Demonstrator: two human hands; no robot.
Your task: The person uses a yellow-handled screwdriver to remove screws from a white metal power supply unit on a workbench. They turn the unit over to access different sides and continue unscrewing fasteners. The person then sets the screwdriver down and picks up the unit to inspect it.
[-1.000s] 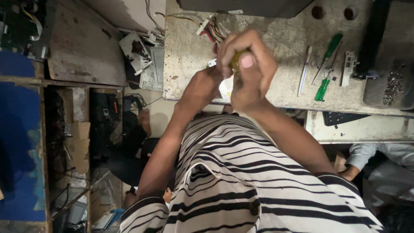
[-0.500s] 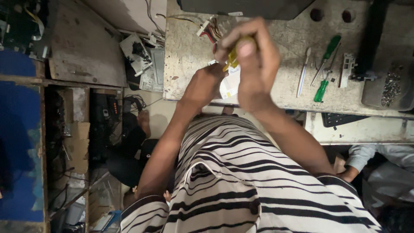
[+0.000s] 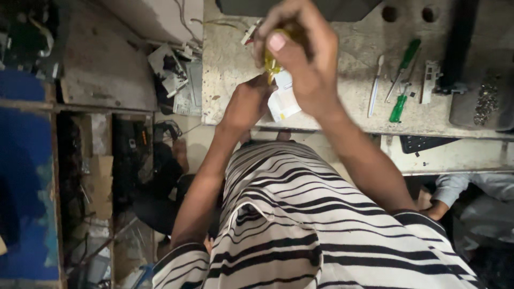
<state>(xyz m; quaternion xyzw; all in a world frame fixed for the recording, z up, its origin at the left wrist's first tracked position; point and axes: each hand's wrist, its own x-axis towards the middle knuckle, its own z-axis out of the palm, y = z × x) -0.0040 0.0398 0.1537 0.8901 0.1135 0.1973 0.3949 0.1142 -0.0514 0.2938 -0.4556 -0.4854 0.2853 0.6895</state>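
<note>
The right hand (image 3: 300, 59) is raised close to the camera, fingers curled shut around a small yellow tool (image 3: 272, 63) of which only a sliver shows between thumb and palm; this hand covers much of what lies behind it. The left hand (image 3: 247, 101) sits just below and to the left, closed into a loose fist against a white card-like piece (image 3: 284, 101) at the near edge of the counter (image 3: 342, 107), though whether it truly grips the piece cannot be told. A cluster of thin wires with a white connector (image 3: 250, 33) peeks out beside the right hand's knuckles. Further right on the worn, pale counter lie a white-handled tool (image 3: 375, 85), two green-handled screwdrivers (image 3: 404, 69), a small white plastic part (image 3: 428, 80) and a heap of small metal bits (image 3: 486, 101) on a dark tray. The striped shirt (image 3: 300, 225) fills the lower frame. To the left, cluttered shelves (image 3: 101, 171) and a blue panel (image 3: 24, 176). At lower right, another person's hand (image 3: 436, 208) and pale sleeve rest below the counter
</note>
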